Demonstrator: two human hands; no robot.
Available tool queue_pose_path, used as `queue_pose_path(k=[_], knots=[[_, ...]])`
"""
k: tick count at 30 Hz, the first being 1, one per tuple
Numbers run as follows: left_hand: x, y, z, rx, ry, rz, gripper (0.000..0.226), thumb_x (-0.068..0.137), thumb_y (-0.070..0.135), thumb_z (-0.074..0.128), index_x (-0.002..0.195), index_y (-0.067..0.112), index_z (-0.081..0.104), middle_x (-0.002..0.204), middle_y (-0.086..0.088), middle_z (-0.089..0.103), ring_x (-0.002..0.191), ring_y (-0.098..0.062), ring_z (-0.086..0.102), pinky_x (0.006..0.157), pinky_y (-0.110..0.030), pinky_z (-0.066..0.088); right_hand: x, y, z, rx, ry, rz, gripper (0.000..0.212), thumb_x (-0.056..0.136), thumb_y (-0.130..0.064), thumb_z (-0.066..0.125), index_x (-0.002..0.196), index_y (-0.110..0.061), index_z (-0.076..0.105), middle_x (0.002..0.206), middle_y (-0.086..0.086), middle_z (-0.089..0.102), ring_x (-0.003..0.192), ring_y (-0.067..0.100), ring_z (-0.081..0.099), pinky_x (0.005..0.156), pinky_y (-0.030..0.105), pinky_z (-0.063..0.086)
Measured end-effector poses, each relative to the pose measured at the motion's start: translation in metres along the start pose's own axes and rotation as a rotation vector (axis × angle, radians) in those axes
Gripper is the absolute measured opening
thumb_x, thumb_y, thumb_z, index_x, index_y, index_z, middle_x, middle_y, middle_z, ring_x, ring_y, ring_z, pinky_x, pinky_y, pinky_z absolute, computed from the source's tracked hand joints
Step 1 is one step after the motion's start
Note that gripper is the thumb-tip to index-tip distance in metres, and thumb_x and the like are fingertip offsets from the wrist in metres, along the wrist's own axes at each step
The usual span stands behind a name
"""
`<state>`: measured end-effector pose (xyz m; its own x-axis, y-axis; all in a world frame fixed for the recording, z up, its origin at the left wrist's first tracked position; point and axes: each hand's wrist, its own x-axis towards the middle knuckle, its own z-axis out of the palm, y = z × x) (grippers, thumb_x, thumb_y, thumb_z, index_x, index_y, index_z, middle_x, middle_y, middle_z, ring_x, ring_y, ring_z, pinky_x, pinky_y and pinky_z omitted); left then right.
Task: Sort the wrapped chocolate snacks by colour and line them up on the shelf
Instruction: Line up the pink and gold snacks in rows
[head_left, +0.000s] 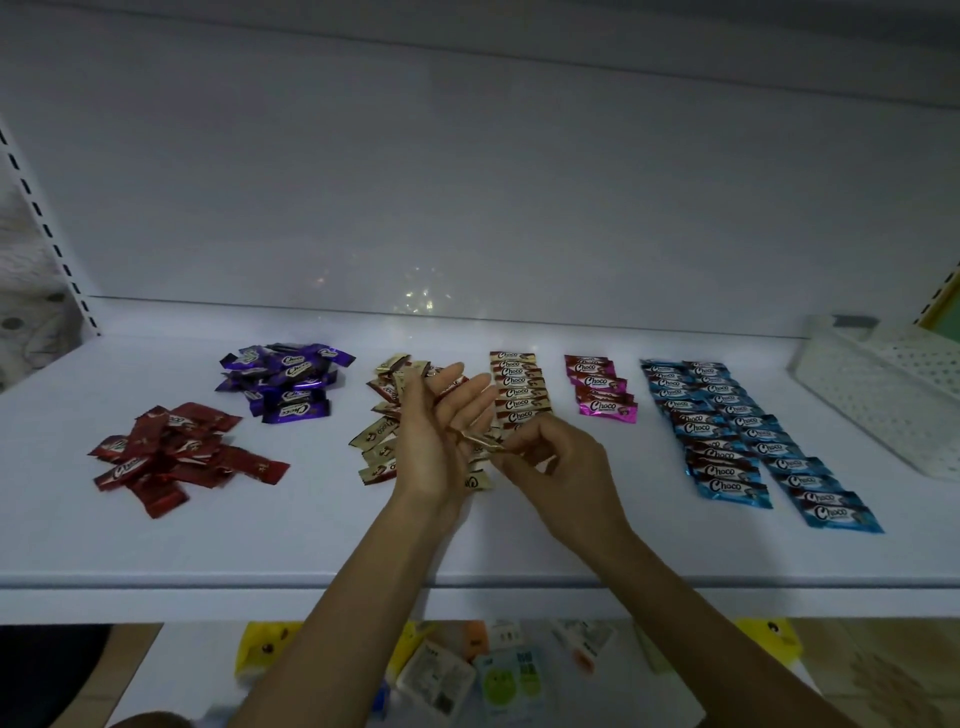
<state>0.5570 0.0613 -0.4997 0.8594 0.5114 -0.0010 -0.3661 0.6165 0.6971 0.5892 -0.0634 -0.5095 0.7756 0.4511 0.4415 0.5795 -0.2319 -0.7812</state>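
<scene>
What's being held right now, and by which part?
Right hand pinches one gold snack by its right end. Left hand: grip cannot be told.
</scene>
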Motion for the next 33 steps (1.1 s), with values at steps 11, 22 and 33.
queue_pose_path(k=[11, 22, 33], knots=[[-0.003, 0.0, -0.033, 1.377, -0.168, 0.562, 0.055, 0.091, 0.062, 0.045, 0.129, 0.023, 0.051, 0.131, 0.004, 0.055, 0.117, -0.005, 0.049, 0.096, -0.031, 0.043, 0.006, 0.039, -0.048, -0.755, -0.047, -0.228, 0.016, 0.081, -0.008, 0.068, 0.091, -0.018, 0.075, 0.085, 0.001, 0.073, 0.079, 0.023, 0.063, 0.075, 0.03, 0.036], [0.012, 0.009, -0.058, 2.15, -0.497, 0.502, 0.05, 0.095, 0.059, 0.035, 0.139, 0.038, 0.045, 0.158, 0.011, 0.021, 0.148, -0.012, 0.007, 0.118, -0.039, 0.005, 0.006, 0.053, -0.049, -0.867, -0.179, -0.236, 0.029, 0.086, -0.011, 0.059, 0.109, -0.022, 0.071, 0.106, 0.001, 0.068, 0.099, 0.025, 0.055, 0.073, 0.029, 0.028], [0.022, 0.013, -0.071, 2.084, -0.418, 0.38, 0.081, 0.086, 0.071, 0.038, 0.152, 0.039, 0.004, 0.162, 0.007, -0.004, 0.148, -0.019, -0.006, 0.119, -0.049, 0.0, 0.003, 0.05, -0.043, -0.75, -0.129, -0.153, 0.035, 0.081, -0.001, 0.061, 0.11, -0.018, 0.07, 0.103, 0.004, 0.065, 0.094, 0.024, 0.055, 0.072, 0.029, 0.033]])
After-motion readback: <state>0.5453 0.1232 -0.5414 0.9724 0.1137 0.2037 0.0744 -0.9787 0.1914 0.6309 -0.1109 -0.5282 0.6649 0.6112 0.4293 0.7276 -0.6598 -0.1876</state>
